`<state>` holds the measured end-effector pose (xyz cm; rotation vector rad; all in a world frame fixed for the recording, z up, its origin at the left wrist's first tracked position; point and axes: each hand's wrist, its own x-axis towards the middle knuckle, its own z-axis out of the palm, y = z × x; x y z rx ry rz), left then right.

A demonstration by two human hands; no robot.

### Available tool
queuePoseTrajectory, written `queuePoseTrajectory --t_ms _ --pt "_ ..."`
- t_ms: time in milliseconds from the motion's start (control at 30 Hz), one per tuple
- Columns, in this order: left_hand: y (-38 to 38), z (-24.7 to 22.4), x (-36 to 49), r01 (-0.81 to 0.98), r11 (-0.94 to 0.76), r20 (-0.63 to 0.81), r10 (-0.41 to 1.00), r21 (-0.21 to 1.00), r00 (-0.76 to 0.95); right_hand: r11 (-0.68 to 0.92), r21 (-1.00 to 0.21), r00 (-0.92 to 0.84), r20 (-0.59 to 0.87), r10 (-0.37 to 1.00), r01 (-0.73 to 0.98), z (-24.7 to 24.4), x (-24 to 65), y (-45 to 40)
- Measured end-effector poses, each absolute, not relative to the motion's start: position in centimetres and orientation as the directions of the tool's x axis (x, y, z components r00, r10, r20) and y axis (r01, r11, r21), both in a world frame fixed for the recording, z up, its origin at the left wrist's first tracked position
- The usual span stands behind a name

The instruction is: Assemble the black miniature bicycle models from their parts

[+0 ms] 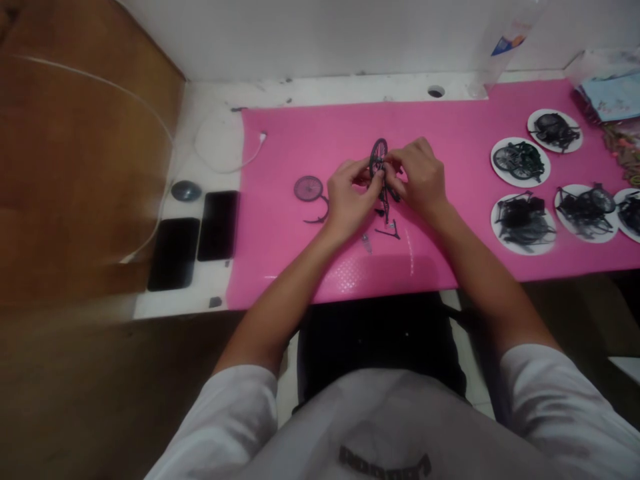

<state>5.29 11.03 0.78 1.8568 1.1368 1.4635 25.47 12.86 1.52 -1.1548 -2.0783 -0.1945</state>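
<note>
A small black model bicycle (pixel 379 155) is held upright over the pink mat (pixel 285 143), its spoked wheel pointing away from me. My left hand (pixel 351 195) pinches it from the left, near the wheel's hub. From the right, the fingers of my right hand (pixel 416 175) close on the same spot, and the fingertips of both hands nearly meet. A loose wheel (pixel 308 189) lies left of my left hand, beside a curved black part (pixel 320 215). Below the model lies a thin black piece (pixel 390 232), with a small clear piece (pixel 367 243) near it.
White plates (pixel 525 243) of black parts stand at the right, by plastic packages (pixel 613 97). A clear bottle (pixel 505 45) stands at the back. Left are two dark phones (pixel 218 225) (pixel 173 253), a mouse (pixel 186 191) and a white cable (pixel 263 138).
</note>
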Motion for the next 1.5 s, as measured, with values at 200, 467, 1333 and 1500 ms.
queuePoseTrajectory --t_ms 200,467,1333,1500 --pt "11.3 0.8 4.9 0.324 -0.522 0.531 0.845 0.789 0.069 0.579 -0.213 -0.303 0.684 0.664 0.787 1.3 25.1 12.7" --pt "11.1 0.8 4.9 0.343 -0.530 0.542 0.837 0.775 0.069 0.584 -0.252 -0.259 0.714 0.650 0.772 0.9 24.6 12.5" --pt "10.6 1.0 4.9 0.377 -0.537 0.556 0.829 0.755 0.067 0.588 -0.413 -0.152 0.715 0.682 0.695 0.4 23.8 12.0" --pt "10.5 1.2 5.2 0.294 -0.514 0.523 0.850 0.805 0.055 0.577 -0.425 -0.142 0.708 0.692 0.697 0.6 23.7 11.7"
